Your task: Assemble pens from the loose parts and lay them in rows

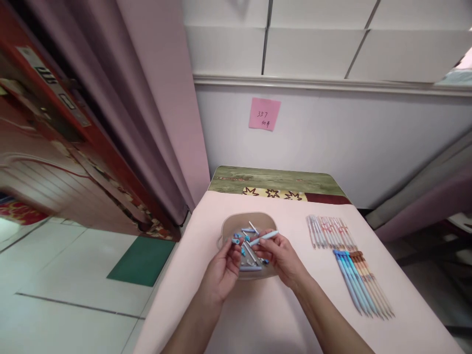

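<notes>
Over a beige plastic basin [230, 220], both of my hands hold pen pieces. My left hand [224, 270] pinches a small blue pen part [235, 241] between thumb and fingertips. A light blue pen barrel [268, 235] is gripped in my right hand [280, 255], tilted up to the right. The two pieces are apart, close to each other. Loose pen parts lie in the basin below: a silvery tube [250, 253], a blue-grey barrel [250, 268] and several small blue bits. My fingers hide some of them.
On the pink-covered table [177, 314], right of the basin, lie a row of clear pens with red marks [330, 231] and a row of blue and brown-beige pens [363, 282]. A pink note [264, 114] is on the wall behind. A wooden door [73, 147] stands left.
</notes>
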`<state>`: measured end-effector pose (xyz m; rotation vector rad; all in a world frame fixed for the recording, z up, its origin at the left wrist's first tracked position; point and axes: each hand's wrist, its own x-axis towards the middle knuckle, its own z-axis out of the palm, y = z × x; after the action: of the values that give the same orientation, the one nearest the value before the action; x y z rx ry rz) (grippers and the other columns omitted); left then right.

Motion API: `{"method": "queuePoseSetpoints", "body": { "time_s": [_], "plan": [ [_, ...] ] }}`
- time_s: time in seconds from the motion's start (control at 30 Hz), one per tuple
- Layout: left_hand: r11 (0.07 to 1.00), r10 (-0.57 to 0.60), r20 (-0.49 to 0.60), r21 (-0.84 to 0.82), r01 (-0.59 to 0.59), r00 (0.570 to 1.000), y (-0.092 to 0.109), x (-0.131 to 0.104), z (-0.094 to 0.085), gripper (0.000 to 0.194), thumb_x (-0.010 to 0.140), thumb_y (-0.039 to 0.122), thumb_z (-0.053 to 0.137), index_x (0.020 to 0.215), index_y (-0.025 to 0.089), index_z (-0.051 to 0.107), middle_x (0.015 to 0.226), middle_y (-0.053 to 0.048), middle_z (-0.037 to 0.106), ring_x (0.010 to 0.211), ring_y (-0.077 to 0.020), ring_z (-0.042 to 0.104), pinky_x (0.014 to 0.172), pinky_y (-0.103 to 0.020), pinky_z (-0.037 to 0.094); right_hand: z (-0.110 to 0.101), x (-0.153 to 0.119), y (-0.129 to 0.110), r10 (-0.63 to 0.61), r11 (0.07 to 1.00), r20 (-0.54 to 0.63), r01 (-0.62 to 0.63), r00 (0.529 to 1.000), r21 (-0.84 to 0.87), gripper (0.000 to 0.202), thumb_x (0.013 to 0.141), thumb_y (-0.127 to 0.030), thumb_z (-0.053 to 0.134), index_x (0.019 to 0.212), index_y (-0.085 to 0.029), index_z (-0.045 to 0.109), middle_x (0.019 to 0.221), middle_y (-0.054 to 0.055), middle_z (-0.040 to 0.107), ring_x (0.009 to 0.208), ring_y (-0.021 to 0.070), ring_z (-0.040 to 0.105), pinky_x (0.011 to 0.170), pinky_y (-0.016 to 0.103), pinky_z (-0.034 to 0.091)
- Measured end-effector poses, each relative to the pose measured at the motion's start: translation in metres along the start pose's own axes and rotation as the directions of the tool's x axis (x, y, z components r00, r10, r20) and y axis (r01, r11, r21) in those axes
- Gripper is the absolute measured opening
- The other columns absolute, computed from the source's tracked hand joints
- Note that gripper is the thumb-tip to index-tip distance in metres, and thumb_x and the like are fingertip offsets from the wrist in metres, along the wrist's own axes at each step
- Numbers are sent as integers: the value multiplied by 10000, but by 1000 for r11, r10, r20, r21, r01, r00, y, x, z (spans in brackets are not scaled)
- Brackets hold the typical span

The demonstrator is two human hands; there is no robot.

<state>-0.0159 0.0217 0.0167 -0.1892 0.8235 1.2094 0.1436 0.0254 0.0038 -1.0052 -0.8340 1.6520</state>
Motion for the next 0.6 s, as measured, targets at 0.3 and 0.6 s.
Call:
{"method": "queuePoseSetpoints", "body": {
  "time_s": [0.3, 0.6],
  "plan": [
    [999, -13, 12, 52, 12, 1000, -23, -2, 5, 93, 875, 100, 526, 867, 47, 602, 669, -70, 659, 492, -72, 605, 444, -125, 515, -1, -17, 6, -164, 986, -143, 157, 976, -60, 305, 663, -323, 785, 855, -177, 597, 670, -27, 632, 595, 91, 561, 585, 196, 454],
    [1000, -14, 37, 23, 13, 999, -8, -2, 3, 142, 908, 113, 464, 871, 62, 591, 776, -102, 664, 511, -58, 589, 424, -115, 494, -14, -20, -1, -355, 839, -196, 219, 914, -499, 256, 721, -385, 698, 831, -175, 600, 602, -32, 567, 518, 101, 484, 497, 207, 387]
  ]
}}
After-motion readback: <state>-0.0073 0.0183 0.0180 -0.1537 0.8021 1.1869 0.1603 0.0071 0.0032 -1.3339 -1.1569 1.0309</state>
